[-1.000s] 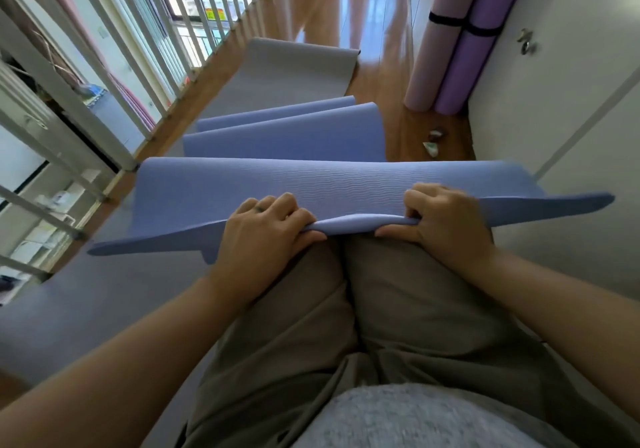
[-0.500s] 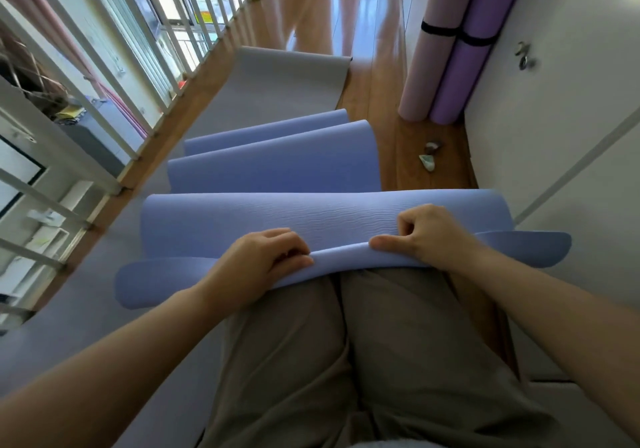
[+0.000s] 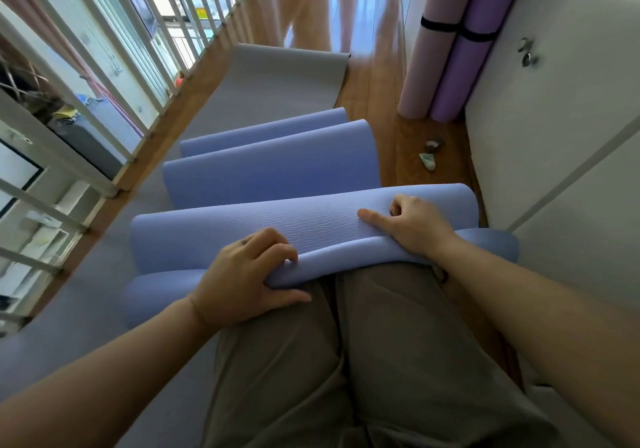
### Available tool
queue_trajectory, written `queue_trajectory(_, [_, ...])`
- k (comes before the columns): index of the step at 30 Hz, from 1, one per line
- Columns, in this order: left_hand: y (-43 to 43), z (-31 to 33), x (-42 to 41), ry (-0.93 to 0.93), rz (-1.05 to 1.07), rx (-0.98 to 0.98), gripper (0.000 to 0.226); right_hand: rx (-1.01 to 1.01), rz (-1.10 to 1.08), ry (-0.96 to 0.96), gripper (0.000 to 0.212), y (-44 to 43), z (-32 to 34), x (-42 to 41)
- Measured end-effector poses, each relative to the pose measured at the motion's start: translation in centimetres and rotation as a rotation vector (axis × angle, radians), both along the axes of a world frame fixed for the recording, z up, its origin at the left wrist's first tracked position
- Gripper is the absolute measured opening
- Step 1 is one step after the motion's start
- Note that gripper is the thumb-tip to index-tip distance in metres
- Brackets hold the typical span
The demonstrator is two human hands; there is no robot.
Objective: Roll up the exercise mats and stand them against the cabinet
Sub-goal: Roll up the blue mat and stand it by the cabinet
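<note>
You are looking down at your own lap (image 3: 346,343) in olive trousers, low in the frame. A blue mat (image 3: 277,229) lies in loose humps across the middle of the picture, its near edge draped over your thighs. Your left hand (image 3: 242,281) grips that near edge, fingers curled over the top and thumb tucked beneath. Your right hand (image 3: 412,229) sits on the nearest hump, fingers bent and hooked into its ribbed surface, thumb stretched flat towards the left.

For writing, there is only a small yellow sign (image 3: 204,14) beyond the railing at the upper left, too blurred to read.

Under the blue mat a grey mat (image 3: 277,80) runs flat up the centre over a wooden floor (image 3: 374,101). At the upper right a pink rolled mat (image 3: 426,66) and a purple rolled mat (image 3: 460,73) stand upright, side by side and touching, against a white cabinet (image 3: 571,170) (each has a black strap near its top). A metal knob (image 3: 527,56) sticks out of the cabinet door. Two small objects (image 3: 429,156) lie on the bare floor between the blue mat and the cabinet; what they are cannot be made out. A white railing (image 3: 86,77) lines the left side.
</note>
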State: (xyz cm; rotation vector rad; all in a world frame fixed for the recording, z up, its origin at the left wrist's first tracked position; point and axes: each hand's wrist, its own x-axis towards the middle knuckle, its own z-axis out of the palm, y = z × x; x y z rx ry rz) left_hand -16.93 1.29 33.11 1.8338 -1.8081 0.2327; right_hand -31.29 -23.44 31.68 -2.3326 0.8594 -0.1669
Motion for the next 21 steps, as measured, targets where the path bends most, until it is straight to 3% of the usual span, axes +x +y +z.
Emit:
queue_trajectory(4, [0.5,0.2,-0.1,-0.053,0.045,0.018,0.036,-0.217,0.079,-0.344,0.046,0.9,-0.1,-0.6])
queue_trajectory(9, [0.7,0.9,-0.6,-0.073,0.114,0.066,0.048,-0.377,0.187,-0.514,0.052,2.0,0.6,-3.0])
queue_trajectory(14, [0.7,1.8,-1.2,-0.101,0.209,0.12,0.051,-0.56,0.331,-0.485,0.042,2.1,1.8,-6.7])
queue_trajectory(17, [0.5,2.2,-2.1,-0.143,0.251,0.15,0.056,-0.583,0.338,-0.43,0.05,2.2,1.5,-7.7])
queue_trajectory(21, [0.2,2.5,-3.4,-0.185,0.344,0.207,0.047,-0.565,0.295,-0.433,0.044,2.3,1.5,-7.0])
